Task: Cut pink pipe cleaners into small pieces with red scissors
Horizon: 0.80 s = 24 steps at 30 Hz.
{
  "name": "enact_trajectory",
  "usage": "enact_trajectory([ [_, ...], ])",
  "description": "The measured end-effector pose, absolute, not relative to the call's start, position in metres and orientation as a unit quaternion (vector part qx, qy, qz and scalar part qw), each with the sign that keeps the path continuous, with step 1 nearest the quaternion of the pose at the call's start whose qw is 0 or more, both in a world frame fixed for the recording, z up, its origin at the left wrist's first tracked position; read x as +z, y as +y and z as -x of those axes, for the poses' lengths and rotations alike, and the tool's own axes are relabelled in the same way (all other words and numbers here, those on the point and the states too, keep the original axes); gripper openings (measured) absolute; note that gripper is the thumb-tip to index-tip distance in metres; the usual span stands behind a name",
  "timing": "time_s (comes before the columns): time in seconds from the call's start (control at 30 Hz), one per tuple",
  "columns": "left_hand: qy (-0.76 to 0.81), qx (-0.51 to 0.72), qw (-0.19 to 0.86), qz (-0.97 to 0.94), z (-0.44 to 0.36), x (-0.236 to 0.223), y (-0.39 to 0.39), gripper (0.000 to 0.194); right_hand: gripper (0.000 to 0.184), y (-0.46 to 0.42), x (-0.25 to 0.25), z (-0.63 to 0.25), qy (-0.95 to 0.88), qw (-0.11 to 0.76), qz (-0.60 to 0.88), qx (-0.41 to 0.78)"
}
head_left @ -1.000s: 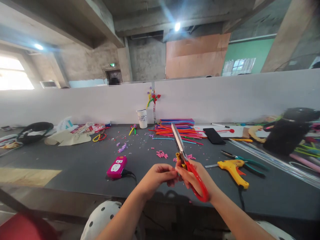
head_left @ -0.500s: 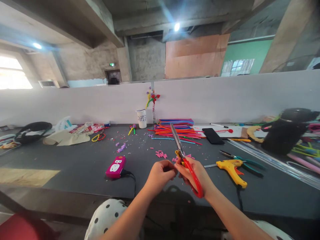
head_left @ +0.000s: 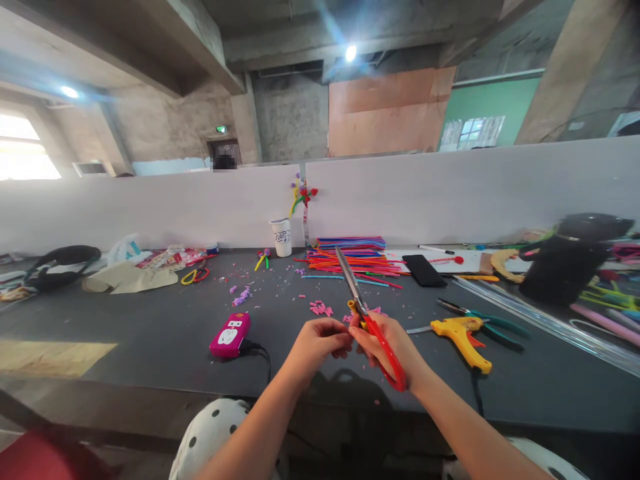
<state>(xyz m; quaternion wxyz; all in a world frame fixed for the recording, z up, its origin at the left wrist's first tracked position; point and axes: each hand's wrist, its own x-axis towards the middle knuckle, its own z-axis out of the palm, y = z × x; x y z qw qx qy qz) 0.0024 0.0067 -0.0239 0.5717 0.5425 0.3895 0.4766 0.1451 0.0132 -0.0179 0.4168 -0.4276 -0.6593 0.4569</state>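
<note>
My right hand [head_left: 397, 343] is closed around scissors [head_left: 385, 350] with a red handle loop and a yellow part, their blades pointing up and away over the table. Right beside it, my left hand [head_left: 320, 343] is closed, its thumb and fingertips pinched together close to my right fingertips. Whatever it pinches is hidden or too small to name. Just beyond my hands lie small cut pink pieces [head_left: 320, 308]. Farther back is a pile of red, orange, blue and purple pipe cleaners [head_left: 350, 260].
A magenta device [head_left: 230, 335] with a black cable sits left of my hands. On the right lie a yellow glue gun [head_left: 460, 337], pliers [head_left: 490, 323], a black phone [head_left: 423, 271] and clear rods [head_left: 550, 327]. A white cup [head_left: 281, 238] stands by the partition [head_left: 400, 200].
The view has shifted slightly. My left fingers have moved a little against my right fingertips; both hands keep nearly the same place, and the scissors stay in my right hand.
</note>
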Motion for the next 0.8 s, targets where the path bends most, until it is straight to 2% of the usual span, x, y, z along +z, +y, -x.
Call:
enact_trajectory([
  [0.23,0.371,0.472,0.589,-0.541,-0.005,-0.025,0.007,0.009,0.023,0.011,-0.015,-0.145,-0.659,0.414,0.431,0.456],
  [0.47,0.388,0.497,0.563,-0.535,-0.008,-0.023,0.006,0.017,0.019,0.014,-0.02,-0.148,-0.655,0.424,0.417,0.466],
  [0.8,0.379,0.502,0.564,-0.535,-0.013,-0.026,0.011,0.017,0.018,0.016,-0.022,-0.148,-0.673,0.441,0.428,0.412],
])
